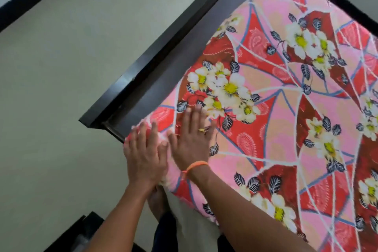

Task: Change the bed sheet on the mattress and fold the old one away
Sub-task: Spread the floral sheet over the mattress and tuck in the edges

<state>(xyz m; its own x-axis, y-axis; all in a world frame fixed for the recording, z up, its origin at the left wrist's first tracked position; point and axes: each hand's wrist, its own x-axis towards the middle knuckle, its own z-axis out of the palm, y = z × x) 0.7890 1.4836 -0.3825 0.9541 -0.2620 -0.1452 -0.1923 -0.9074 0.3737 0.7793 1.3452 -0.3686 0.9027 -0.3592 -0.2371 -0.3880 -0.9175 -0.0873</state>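
Note:
A red and pink bed sheet (276, 108) with white flowers and dark leaves covers the mattress, which fills the right half of the view. My left hand (143, 151) lies flat on the sheet at the mattress's near corner, fingers straight. Beside it my right hand (192, 135) presses flat on the sheet with fingers spread; it wears a gold ring and an orange wristband. The two hands nearly touch. The mattress itself is hidden under the sheet.
A dark bed frame (163, 57) with a raised black rail runs diagonally along the mattress's left side. Pale floor (61, 88) lies to the left. My foot (157, 200) stands below the corner. A dark object (86, 229) sits at the bottom left.

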